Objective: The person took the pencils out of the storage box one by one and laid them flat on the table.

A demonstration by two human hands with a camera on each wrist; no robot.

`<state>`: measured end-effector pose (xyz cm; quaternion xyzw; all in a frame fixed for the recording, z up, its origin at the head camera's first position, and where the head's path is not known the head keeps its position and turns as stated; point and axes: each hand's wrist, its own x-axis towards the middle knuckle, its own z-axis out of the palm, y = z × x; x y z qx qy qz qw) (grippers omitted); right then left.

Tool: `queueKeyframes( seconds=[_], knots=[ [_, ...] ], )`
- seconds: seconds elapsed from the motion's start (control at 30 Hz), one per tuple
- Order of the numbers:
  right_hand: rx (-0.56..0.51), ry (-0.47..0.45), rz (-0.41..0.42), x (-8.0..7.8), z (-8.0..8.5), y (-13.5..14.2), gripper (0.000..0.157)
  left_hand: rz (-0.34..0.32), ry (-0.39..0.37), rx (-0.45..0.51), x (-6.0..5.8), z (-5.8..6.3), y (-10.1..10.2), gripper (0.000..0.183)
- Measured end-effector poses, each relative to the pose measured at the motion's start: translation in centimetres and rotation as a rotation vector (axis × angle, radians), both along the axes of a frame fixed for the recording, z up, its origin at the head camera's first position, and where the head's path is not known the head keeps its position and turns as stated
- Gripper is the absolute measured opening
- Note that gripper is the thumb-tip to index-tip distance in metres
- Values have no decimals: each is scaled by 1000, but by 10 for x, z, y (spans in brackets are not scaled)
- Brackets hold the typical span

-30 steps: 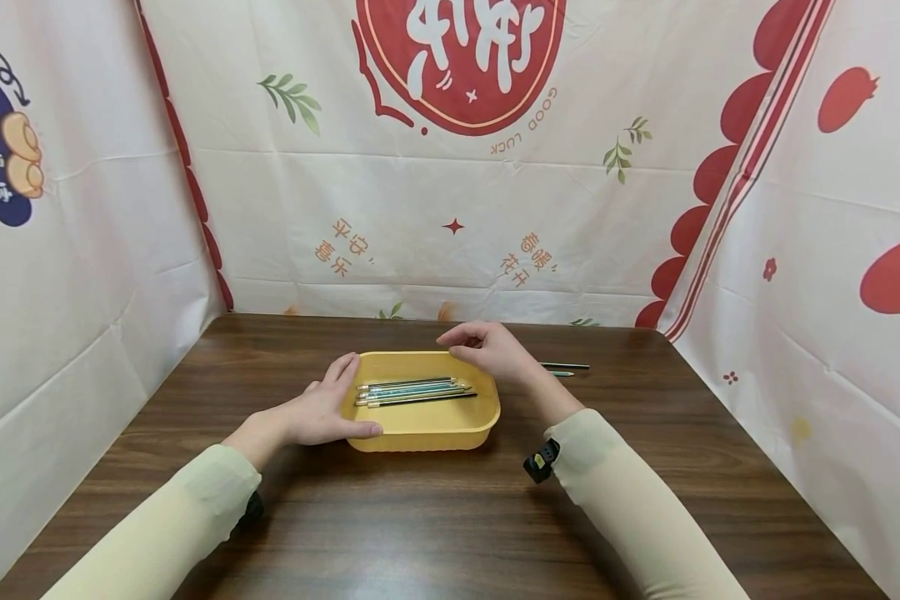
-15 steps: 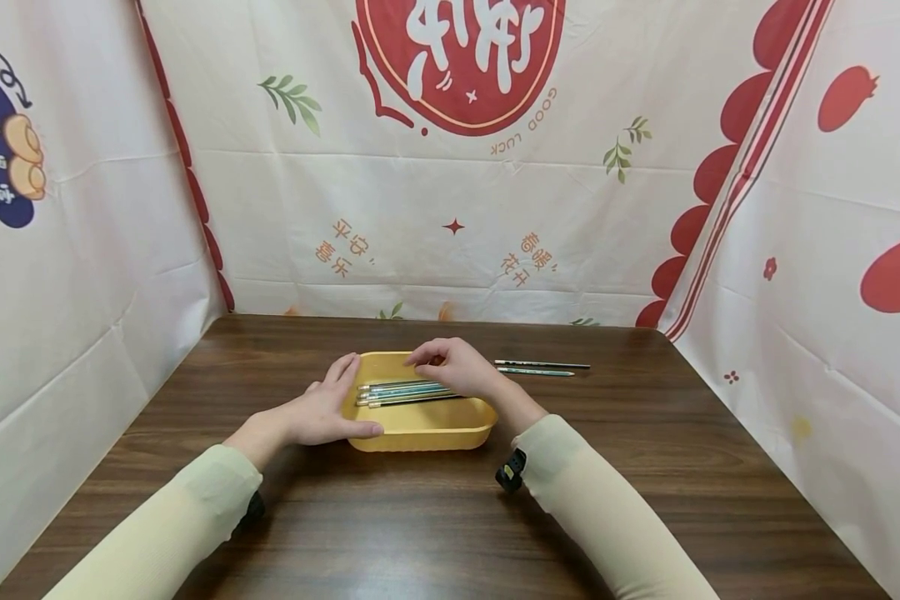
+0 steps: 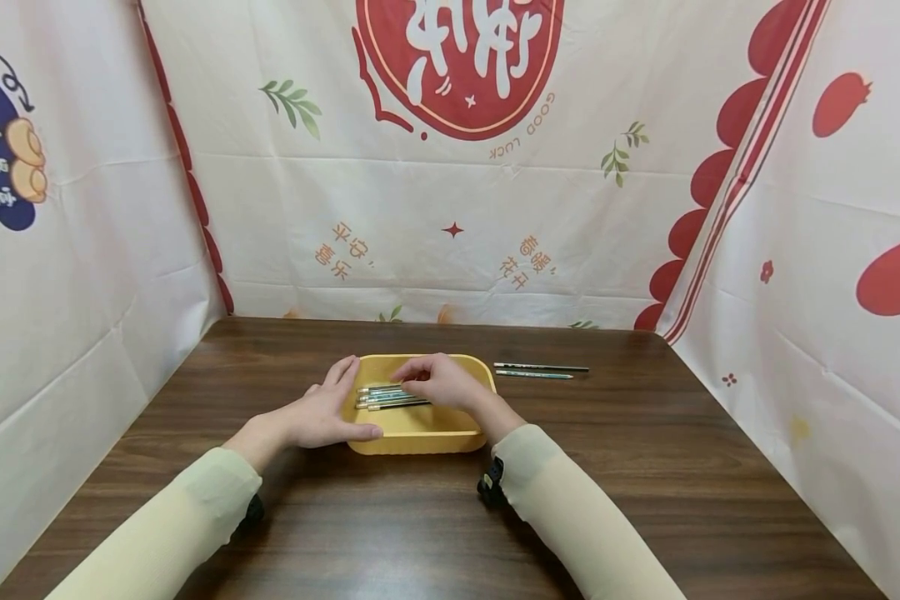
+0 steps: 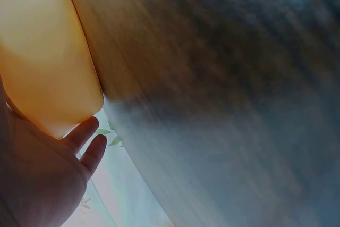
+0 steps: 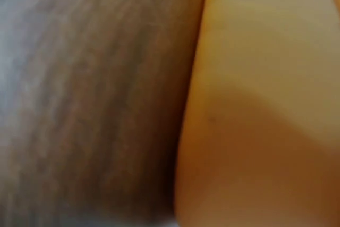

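Observation:
My left hand (image 3: 321, 412) spans the left end of a yellow plastic basket (image 3: 420, 445), its straight thumb along the near rim and its fingers extended toward the far side. In the left wrist view, the left hand (image 4: 48, 174) lies against the basket's outer wall (image 4: 53, 62). Several pencils (image 3: 384, 399), green and black, lie side by side in the basket. Over their right part is my right hand (image 3: 442, 383), thumb and forefinger loosely bent with a small gap between them, covering the pencils' right ends. The right wrist view shows only the basket's side (image 5: 255, 78) and wood.
To the right of the basket, a black pencil (image 3: 542, 367) and a green pencil (image 3: 534, 375) lie nearly parallel on the brown wooden table (image 3: 645, 467). A printed white cloth (image 3: 450, 192) hangs behind the table and along both sides.
My right hand has moved left and down, from above the basket's far right corner to over the pencils inside. This uncovers the two pencils on the table. My left hand stays put.

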<state>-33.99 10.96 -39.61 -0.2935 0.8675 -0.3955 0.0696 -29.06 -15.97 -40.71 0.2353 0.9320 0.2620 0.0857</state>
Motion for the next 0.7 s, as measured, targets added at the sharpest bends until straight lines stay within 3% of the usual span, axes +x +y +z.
queueKeyframes(
  seconds=[0.2,0.7],
  knots=[
    [6,-31,-13,3,-7,-2,20,3,0,0,1,0,0,134],
    [183,21,-51,1,-15,4,20,6,-12,-2,3,0,1,131]
  ],
)
